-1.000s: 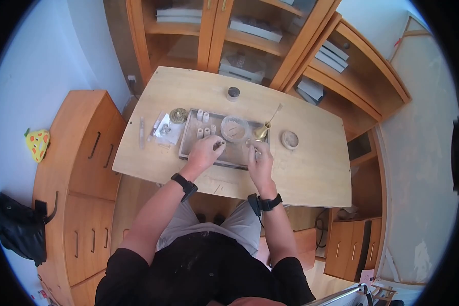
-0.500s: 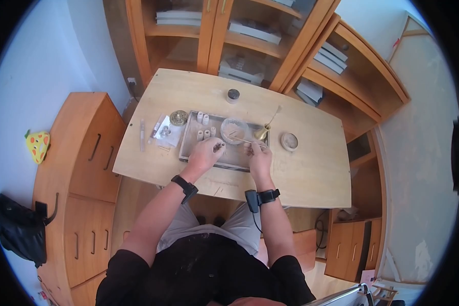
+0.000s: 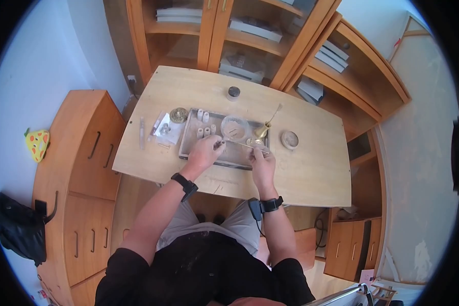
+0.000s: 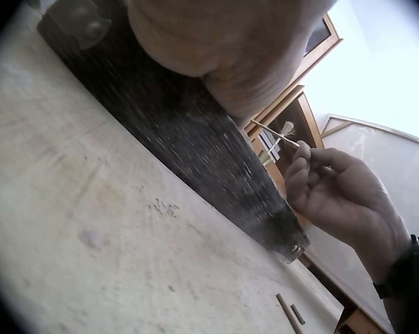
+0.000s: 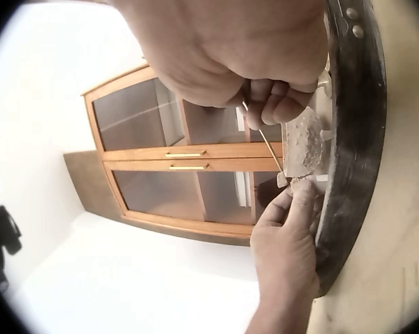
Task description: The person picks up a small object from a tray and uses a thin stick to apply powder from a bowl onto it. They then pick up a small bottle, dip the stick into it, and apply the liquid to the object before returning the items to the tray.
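My left hand (image 3: 205,152) is over the front of a dark-edged tray (image 3: 232,164), its fingers curled round a small pale piece (image 5: 281,180) whose kind I cannot tell. My right hand (image 3: 262,162) pinches a thin stick (image 5: 267,145) between thumb and fingers. The stick's far end comes right to the left fingertips in the right wrist view. Behind the hands, in the tray, sits a clear bowl (image 3: 247,128) of pale brown powder. Several small whitish cylinders (image 3: 205,117) stand at the tray's left. A brass vase (image 3: 261,132) holding a brush (image 3: 276,112) rises close behind the right hand.
Left of the tray lie a round patterned metal piece (image 3: 178,116), a white sheet (image 3: 167,133) with small items, and a clear tube (image 3: 142,133). A dark-lidded jar (image 3: 233,93) stands at the back, a round container (image 3: 289,140) at the right. Thin sticks (image 4: 288,313) lie near the front edge.
The stick's end was over the powder bowl half a second ago; now it is down by the left hand. The right hand has shifted slightly right and nearer. The left hand stays almost in place.
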Tool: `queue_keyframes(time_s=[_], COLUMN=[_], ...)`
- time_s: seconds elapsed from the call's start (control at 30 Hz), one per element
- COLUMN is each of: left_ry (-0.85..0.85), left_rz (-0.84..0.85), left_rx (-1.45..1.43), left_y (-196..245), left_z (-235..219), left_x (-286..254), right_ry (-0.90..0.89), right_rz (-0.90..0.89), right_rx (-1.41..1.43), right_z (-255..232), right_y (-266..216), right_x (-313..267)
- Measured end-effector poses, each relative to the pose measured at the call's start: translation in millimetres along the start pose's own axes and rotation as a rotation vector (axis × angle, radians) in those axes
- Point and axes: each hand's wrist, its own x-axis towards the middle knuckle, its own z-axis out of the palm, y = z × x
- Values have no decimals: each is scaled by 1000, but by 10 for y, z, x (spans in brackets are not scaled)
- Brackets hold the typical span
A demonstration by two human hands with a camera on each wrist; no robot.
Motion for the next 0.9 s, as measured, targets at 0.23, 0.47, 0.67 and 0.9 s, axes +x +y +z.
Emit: queue_keyframes(time_s=[0.23, 0.47, 0.67, 0.9], left_ry=[7, 6, -13, 1], left_rz=[8, 13, 0, -1], left_rx=[12, 34, 23, 11], left_y=[25, -16, 1, 6], left_z=[-9, 6, -4, 1], left_x=[-5, 13, 3, -2], right_ry=[-112, -19, 122, 53], right_rz=[-362, -533, -310, -22], right_rx=[-498, -705, -729, -204], right_z=[83, 57, 67, 54], right_y=[-15, -31, 85, 159], right_x=[-190, 64, 448, 423])
